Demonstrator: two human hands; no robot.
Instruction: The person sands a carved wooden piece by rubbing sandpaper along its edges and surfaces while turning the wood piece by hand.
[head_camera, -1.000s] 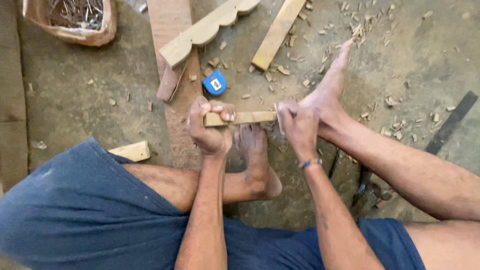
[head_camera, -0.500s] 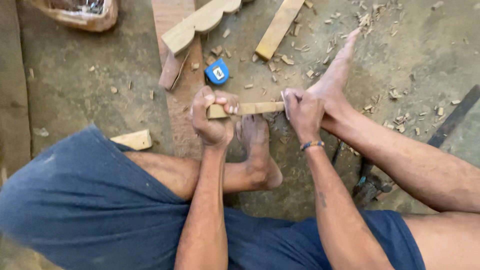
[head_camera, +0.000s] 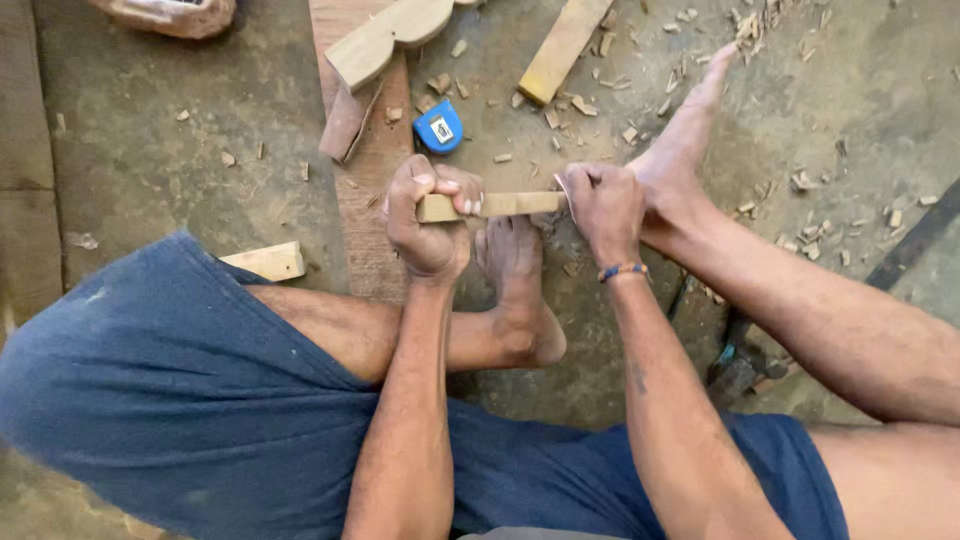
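**Ana:** What do the 2 hands hold?

**Ben:** The left hand (head_camera: 428, 218) is shut tight around one end of a small wood stick (head_camera: 492, 205). The fingers wrap over the top and the thumb sits on the end. The right hand (head_camera: 600, 208) is closed at the other end of the stick. It looks like it pinches something thin and pale there, but it is too small to tell what.

**Ana:** Where is the stick?

**Ben:** It lies flat between the 2 hands, just above the person's bare foot (head_camera: 512, 262). The foot is right under it, so maybe it helps keep the stick steady. With a hand at each end, the stick cannot turn or slip.

**Ana:** What is the stick like?

**Ben:** It is pale, smooth and flat, with straight sides, like a thin bar.

**Ana:** What is around it?

**Ben:** A blue tape measure (head_camera: 438, 127) lies near, past the left hand, close enough to grab. A reddish plank (head_camera: 372, 175) runs along the floor under it. A curvy pale wood piece (head_camera: 385, 40) rests across the plank's far end. A short pale block (head_camera: 268, 262) sits beside the blue shorts (head_camera: 170, 400). Another flat pale board (head_camera: 562, 45) lies farther off. Little wood chips (head_camera: 610, 110) are all over the rough grey floor (head_camera: 160, 160).
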